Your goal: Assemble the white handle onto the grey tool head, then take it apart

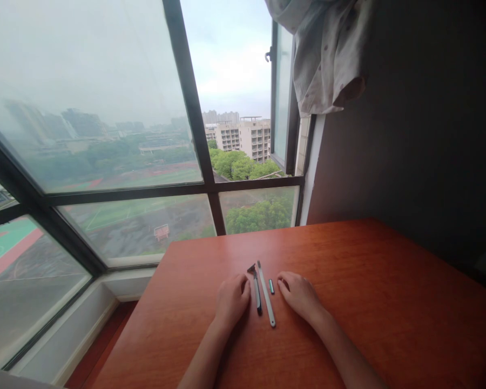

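Note:
My left hand (233, 297) rests on the wooden table with its fingers curled in, just left of a razor (258, 296). The razor has a dark handle, and its head points away from me. Alongside it lies a slim grey toothbrush (266, 296), with a small hole at its near end. Right of that is a short, dark green, shiny piece (271, 286) whose kind I cannot make out. My right hand (297, 292) lies close to this piece, fingers folded under. Neither hand appears to hold anything.
The reddish-brown table (348, 275) meets a window frame (251, 185) at its far side. One window pane (282, 92) stands open. A pale cloth (326, 59) hangs above, near a dark wall (409, 135) on the right. A low ledge (89, 319) runs along the left.

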Motion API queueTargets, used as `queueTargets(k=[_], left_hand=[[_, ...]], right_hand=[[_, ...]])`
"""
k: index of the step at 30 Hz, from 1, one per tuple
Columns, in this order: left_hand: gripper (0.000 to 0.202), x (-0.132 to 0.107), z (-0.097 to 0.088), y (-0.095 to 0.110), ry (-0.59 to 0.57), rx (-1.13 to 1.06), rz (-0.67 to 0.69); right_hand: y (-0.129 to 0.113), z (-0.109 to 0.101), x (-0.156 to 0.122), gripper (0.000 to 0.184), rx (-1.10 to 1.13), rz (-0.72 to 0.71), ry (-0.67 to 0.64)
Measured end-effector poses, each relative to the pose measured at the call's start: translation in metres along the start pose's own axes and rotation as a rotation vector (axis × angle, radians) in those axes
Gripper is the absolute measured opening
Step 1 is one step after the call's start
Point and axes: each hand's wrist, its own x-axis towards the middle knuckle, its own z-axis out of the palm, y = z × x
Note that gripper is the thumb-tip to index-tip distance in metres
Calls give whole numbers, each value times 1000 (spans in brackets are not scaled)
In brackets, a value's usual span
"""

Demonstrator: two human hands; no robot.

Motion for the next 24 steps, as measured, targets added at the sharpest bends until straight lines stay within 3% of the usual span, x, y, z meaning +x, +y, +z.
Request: queueTargets(k=[24], left_hand=[[22,0,1,0,7,-13,6]], right_hand=[[3,3,0,22,16,-22,26]])
